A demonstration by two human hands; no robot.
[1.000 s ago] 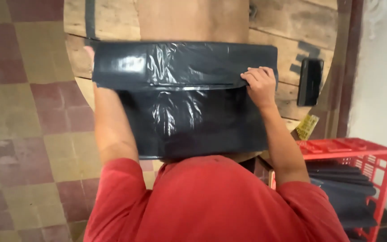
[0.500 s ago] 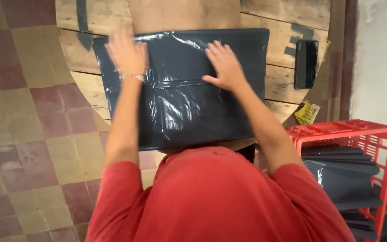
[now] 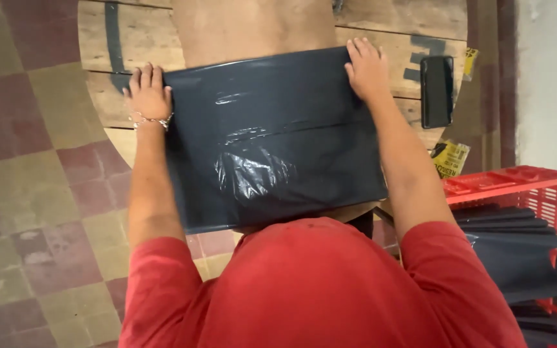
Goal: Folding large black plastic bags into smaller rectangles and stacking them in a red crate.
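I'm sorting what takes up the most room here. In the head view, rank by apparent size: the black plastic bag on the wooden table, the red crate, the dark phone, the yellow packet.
1. Black plastic bag, flat on the round wooden table.
2. Red plastic crate, cut off by the frame, so its full size is unsure.
3. Dark rectangular phone.
4. Yellow packet, partly hidden; looks close to the phone, so unsure.

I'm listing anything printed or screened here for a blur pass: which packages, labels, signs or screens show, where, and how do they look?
Phone: dark, upright rectangle, screen off, on the wooden table to the right of the right hand.
Yellow wrapper: crumpled, dark print, below the phone at the table's edge.
Yellow tag: small, right of the phone.
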